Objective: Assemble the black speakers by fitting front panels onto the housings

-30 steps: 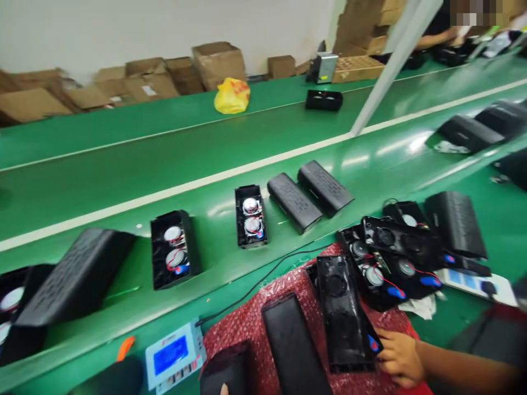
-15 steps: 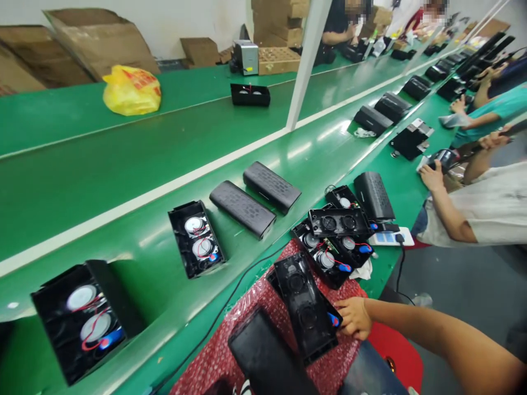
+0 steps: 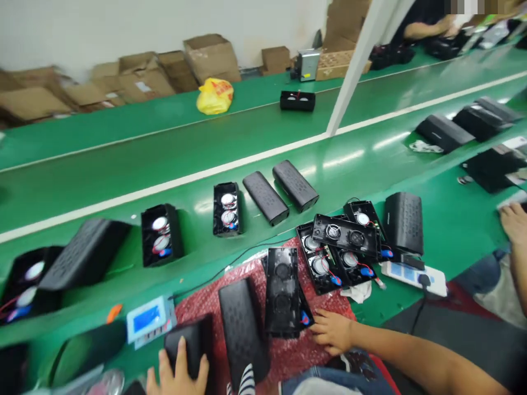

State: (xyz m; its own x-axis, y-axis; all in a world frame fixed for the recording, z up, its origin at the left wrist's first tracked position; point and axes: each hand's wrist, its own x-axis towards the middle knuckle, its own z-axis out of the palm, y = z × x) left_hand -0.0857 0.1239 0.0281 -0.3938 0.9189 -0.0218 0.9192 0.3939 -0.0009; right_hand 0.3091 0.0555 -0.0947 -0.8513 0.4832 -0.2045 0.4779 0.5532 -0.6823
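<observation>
My left hand [image 3: 177, 370] has its fingers spread over a dark speaker housing [image 3: 190, 341] at the bottom left of the bubble wrap. My right hand [image 3: 332, 331] lies with fingers stretched out on the red bubble wrap [image 3: 288, 351]. Its fingertips are by the lower edge of an open black speaker shell [image 3: 282, 285], near a blue connector [image 3: 305, 317]. That shell, with two round openings, lies on another part mostly hidden below it. Between my hands rests a closed black housing [image 3: 242, 323] with a dimpled face.
Open speaker shells [image 3: 321, 263] with wired drivers are piled to the right, beside a power strip [image 3: 411, 277]. Housings [image 3: 265, 197] and open shells [image 3: 158, 233] stand along the green belt. A small device with a blue screen [image 3: 146, 318] sits left. A co-worker's hand [image 3: 514, 222] is at right.
The view has swung to the left and my left hand has come into sight on a dark housing. My right hand stays beside the open shell.
</observation>
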